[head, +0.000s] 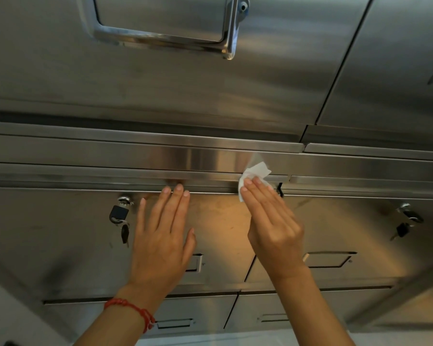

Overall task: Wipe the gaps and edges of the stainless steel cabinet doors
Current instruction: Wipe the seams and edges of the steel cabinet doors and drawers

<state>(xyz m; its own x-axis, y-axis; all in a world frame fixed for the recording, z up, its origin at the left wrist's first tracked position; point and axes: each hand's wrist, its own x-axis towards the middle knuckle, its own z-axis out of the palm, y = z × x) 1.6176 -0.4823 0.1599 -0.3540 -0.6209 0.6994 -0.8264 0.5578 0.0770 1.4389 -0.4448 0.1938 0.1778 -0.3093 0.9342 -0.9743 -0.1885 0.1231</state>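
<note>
black padlock [118,213] with keys | red bracelet [133,308] | second lock [408,216]

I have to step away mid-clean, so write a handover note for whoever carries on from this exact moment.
Left hand: open, fingers flat on the cabinet door near its top edge.
Right hand: straight fingers press a white wipe to the horizontal gap above that door, close to its right corner.
Done: cannot tell how much of the gap is wiped.
Left: likely the vertical gaps and the other doors.
</note>
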